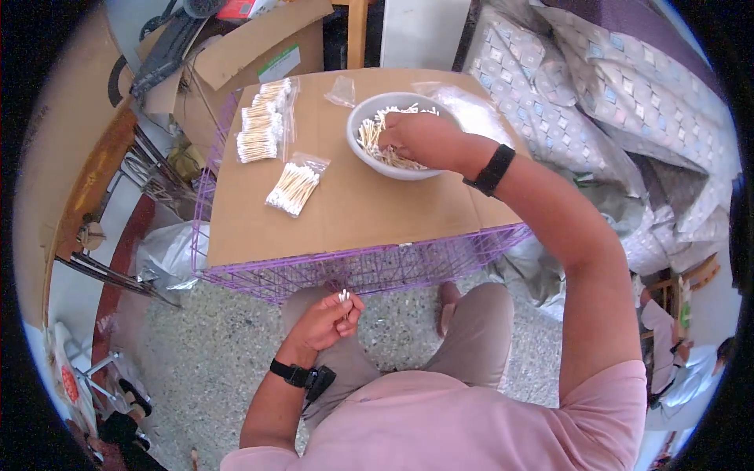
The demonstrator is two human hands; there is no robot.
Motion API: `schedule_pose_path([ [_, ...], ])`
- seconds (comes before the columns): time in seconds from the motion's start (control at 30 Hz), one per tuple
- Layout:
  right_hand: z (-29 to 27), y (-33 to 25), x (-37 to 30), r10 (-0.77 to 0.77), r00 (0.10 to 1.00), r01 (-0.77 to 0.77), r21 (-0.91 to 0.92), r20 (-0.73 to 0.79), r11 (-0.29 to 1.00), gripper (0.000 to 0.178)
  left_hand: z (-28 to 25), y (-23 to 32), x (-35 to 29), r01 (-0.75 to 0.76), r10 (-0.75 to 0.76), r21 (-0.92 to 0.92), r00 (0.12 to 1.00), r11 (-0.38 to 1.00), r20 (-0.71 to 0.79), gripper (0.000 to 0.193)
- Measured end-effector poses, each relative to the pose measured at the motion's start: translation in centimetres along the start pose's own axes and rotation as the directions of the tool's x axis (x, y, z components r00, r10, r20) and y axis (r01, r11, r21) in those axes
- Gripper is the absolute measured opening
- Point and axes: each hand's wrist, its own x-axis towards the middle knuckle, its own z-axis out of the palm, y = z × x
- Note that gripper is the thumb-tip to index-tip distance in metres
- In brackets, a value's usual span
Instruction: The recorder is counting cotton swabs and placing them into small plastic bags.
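My left hand (326,322) is raised over my left thigh, its fingers closed round a few cotton swabs (344,296) whose white tips stick up. Over at the back right of the cardboard top, a grey-white bowl (363,161) holds a heap of loose cotton swabs (369,133). My right hand (424,141) reaches into that bowl with curled fingers; the heap and the hand hide what the fingertips grip. Left of the bowl lies a clear bag packed with cotton swabs (292,188). Behind it, several more filled bags (263,125) overlap in a row.
The cardboard sheet (361,220) covers a purple wire cage (353,271). Clear plastic bags (471,110) lie behind the bowl, and a small one (341,92) is at its left. An open carton (259,47) stands behind; patterned wrapped bundles (597,102) fill the right. Other people (667,345) sit far right.
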Motion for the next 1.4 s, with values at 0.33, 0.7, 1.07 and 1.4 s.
schedule_pose_path([
  [0.33,-0.9,-0.9,-1.1,0.018,0.986,-0.012,0.037,-0.165,0.999,0.009,0.3,-0.5,-0.2,0.01,-0.01,-0.015,1.0,1.0,0.007,0.023],
  [0.7,-0.1,-9.9,-10.7,0.712,0.656,0.101,0.964,-0.251,0.247,0.006,2.3,0.0,-1.1,-0.076,0.083,0.102,0.994,0.992,-0.066,0.02],
  [1.07,6.3,-19.3,-17.2,0.752,0.657,0.331,0.914,-0.045,-0.235,0.005,12.8,0.5,0.6,-0.226,0.253,0.257,0.964,0.939,-0.077,0.028],
  [1.4,6.0,-21.7,-19.6,0.736,0.67,0.249,0.964,-0.102,-0.094,0.005,14.6,-2.0,0.5,-0.257,0.308,0.426,0.95,0.868,-0.054,0.023],
])
